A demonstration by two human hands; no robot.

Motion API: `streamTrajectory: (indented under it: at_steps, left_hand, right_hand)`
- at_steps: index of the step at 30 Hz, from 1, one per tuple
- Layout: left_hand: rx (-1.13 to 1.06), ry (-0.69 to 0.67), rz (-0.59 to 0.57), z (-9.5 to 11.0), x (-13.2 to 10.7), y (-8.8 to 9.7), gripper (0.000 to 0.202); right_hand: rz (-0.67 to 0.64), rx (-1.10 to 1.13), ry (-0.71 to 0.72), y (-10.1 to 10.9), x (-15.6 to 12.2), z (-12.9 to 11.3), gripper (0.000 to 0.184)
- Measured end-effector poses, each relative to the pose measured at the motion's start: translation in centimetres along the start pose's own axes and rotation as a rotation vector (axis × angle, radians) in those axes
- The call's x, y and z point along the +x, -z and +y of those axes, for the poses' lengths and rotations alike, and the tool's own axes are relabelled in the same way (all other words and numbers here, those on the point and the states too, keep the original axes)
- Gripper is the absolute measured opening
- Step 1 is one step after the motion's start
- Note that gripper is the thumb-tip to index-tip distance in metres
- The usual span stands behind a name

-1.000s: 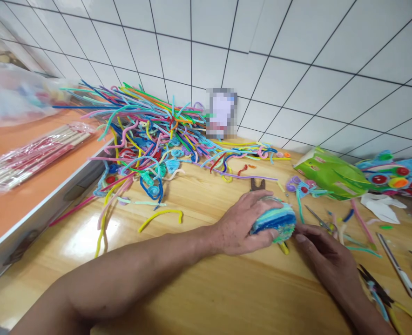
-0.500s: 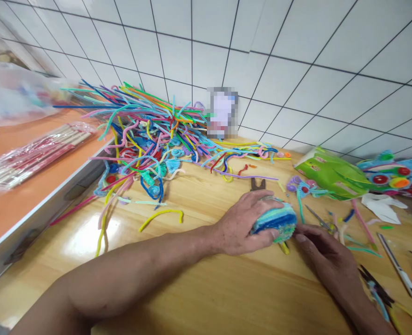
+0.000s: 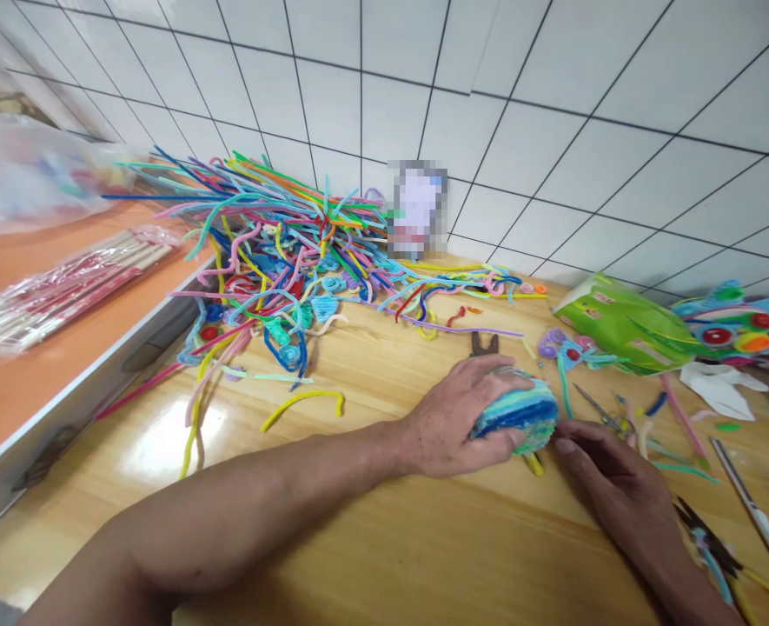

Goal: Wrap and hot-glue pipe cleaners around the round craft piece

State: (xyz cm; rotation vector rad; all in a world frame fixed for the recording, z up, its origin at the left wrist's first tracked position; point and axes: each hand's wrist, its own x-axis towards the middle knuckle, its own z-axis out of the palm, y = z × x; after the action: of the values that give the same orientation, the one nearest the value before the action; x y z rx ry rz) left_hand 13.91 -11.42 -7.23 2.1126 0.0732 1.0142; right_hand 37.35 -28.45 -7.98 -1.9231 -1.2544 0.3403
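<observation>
So the left hand point(image 3: 459, 426) is cupped over the blue-and-teal pipe-cleaner coil point(image 3: 520, 410), fingers wrapped across its top and thumb under the near edge, pinning it down on the wooden table point(image 3: 384, 539). The coil sits just right of that palm, with its striped layers running left to right. The right hand point(image 3: 609, 474) comes in from the right, fingertips touching the coil's lower right edge by a yellow stem point(image 3: 533, 462); can't tell if it's pinching anything. The left hand is clearly the closer one. Pliers point(image 3: 483, 343) lie just behind, the pile of loose pipe cleaners point(image 3: 280, 252) well off to the left. Compared to half a second back, basically nothing has moved, same grip and same spot
</observation>
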Motion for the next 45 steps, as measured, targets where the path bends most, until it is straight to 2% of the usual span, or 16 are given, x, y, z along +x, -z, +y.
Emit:
streamTrajectory:
  at_steps: [9,17,21,27,33,36,45]
  left_hand:
    - [0.010,0.049,-0.043,0.1,0.1,0.1,0.053]
    - [0.007,0.014,-0.011,0.1,0.1,0.1,0.051]
    - [0.007,0.019,-0.020,0.0,0.1,0.0,0.052]
    - [0.002,0.040,-0.033,0.1,0.1,0.1,0.052]
    - [-0.022,0.097,-0.072,0.2,0.3,0.2,0.054]
    - [-0.026,0.083,-0.069,0.2,0.3,0.2,0.054]
    - [-0.019,0.083,-0.076,0.0,0.1,0.2,0.054]
  right_hand:
    - [0.009,0.024,0.012,-0.1,-0.2,0.6,0.030]
    - [-0.029,-0.002,-0.003,0.2,0.2,-1.1,0.028]
    - [-0.026,0.004,-0.022,0.2,0.1,-0.9,0.027]
    - [0.004,0.016,-0.023,-0.1,-0.4,0.7,0.030]
    - [-0.035,0.024,-0.033,0.1,0.2,-0.8,0.032]
    - [-0.033,0.028,-0.040,0.1,0.4,-1.5,0.035]
    - [-0.039,0.027,-0.009,0.0,0.4,-0.5,0.046]
